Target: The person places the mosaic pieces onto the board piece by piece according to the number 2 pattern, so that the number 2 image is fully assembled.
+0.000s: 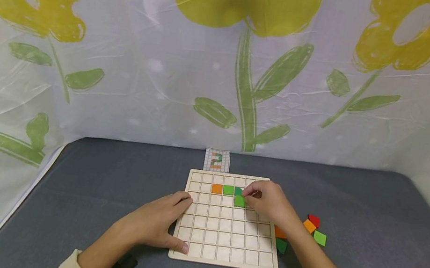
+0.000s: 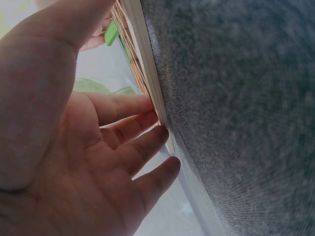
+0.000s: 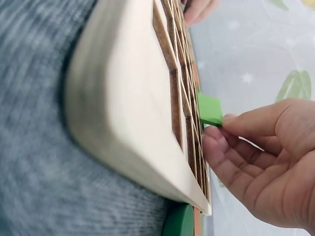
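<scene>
A light wooden grid board lies on the table. My left hand rests at its left edge, thumb on the near corner; in the left wrist view its extended fingers touch the rim. With thumb and fingertips my right hand pinches a light green square tile, tilted up at the grid's surface. In the upper rows sit an orange square tile, a light green square tile and a dark green piece, partly covered by the right hand.
A small pattern card lies behind the board. Right of the board are loose red, orange, light green and dark green pieces, some partly under the right forearm. A flower-printed cloth hangs behind the table.
</scene>
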`<state>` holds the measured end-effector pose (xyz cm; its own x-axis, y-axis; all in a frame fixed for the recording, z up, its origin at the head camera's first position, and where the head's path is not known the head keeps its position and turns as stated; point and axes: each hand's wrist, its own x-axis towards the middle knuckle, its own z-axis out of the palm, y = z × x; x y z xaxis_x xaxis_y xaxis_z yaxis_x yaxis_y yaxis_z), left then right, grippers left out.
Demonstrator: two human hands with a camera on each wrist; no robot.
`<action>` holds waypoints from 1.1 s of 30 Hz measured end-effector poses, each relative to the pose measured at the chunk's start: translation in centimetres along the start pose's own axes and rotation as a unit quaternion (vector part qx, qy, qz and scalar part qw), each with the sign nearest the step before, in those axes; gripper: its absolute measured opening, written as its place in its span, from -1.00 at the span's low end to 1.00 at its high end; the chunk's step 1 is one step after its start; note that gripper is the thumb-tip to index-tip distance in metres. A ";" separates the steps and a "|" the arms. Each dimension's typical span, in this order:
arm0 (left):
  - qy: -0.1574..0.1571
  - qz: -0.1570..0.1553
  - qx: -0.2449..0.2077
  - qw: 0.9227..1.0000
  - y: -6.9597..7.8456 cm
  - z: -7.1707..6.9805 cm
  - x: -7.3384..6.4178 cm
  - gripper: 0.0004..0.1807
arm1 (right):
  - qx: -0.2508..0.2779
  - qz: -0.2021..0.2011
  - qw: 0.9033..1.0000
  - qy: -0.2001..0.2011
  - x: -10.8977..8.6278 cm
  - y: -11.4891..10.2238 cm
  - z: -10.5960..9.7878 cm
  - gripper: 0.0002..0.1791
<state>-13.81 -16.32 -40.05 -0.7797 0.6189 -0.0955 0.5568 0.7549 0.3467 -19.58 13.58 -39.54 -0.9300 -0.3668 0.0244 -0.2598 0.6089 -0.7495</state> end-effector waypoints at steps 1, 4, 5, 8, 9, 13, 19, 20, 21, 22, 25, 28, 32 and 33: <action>0.000 -0.001 -0.001 1.000 0.0 0.0 0.0 0.21 | 0.000 -0.001 1.000 -0.001 0.0 0.0 0.0 -0.89; -0.001 -0.002 -0.001 1.000 0.1 0.0 0.0 0.21 | 0.006 -0.005 1.000 -0.003 0.0 -0.1 0.1 -0.88; -0.001 -0.002 -0.001 1.000 0.1 0.0 0.0 0.21 | 0.006 -0.007 1.000 -0.003 0.0 -0.1 0.2 -0.88; 0.001 -0.002 -0.002 1.000 0.0 0.0 -0.1 0.21 | 0.005 -0.010 1.000 -0.003 0.0 -0.1 0.2 -0.88; 0.001 -0.002 -0.002 1.000 0.0 0.0 -0.1 0.21 | 0.002 -0.011 1.000 -0.001 0.0 -0.1 0.2 -0.89; 0.002 -0.002 -0.001 1.000 0.0 0.1 0.0 0.21 | -0.008 -0.018 1.000 -0.004 -0.1 -0.1 0.2 -0.90; -0.001 -0.004 -0.001 1.000 0.0 0.1 0.0 0.21 | -0.033 -0.075 0.996 -0.030 -0.2 0.2 0.2 -0.84; -0.002 -0.004 -0.001 1.000 0.0 0.0 0.0 0.21 | -0.040 -0.088 0.995 -0.036 -0.2 0.2 0.2 -0.82; -0.002 -0.005 -0.001 1.000 0.0 0.0 0.0 0.21 | -0.049 -0.101 0.993 -0.040 -0.2 0.3 0.2 -0.81; -0.003 -0.005 -0.001 1.000 0.0 0.0 0.0 0.20 | -0.056 -0.109 0.991 -0.044 -0.2 0.3 0.2 -0.80; -0.003 -0.005 0.000 1.000 0.0 0.0 0.0 0.20 | -0.061 -0.115 0.990 -0.052 -0.3 0.3 0.3 -0.79; -0.004 -0.005 0.002 1.000 0.0 0.1 0.0 0.21 | -0.065 -0.123 0.989 -0.056 -0.2 0.3 0.3 -0.79; -0.002 -0.002 0.005 1.000 0.0 0.1 0.1 0.20 | -0.096 -0.174 0.977 -0.076 -0.3 0.2 0.2 -0.82; -0.001 -0.002 0.006 1.000 0.0 0.1 0.1 0.20 | -0.108 -0.190 0.972 -0.084 -0.3 0.2 0.2 -0.83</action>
<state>-13.84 -16.27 -40.12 -0.7814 0.6162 -0.0986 0.5568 0.7598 0.3356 -19.25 13.66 -39.79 -0.7046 -0.6936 0.1500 -0.6423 0.5335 -0.5504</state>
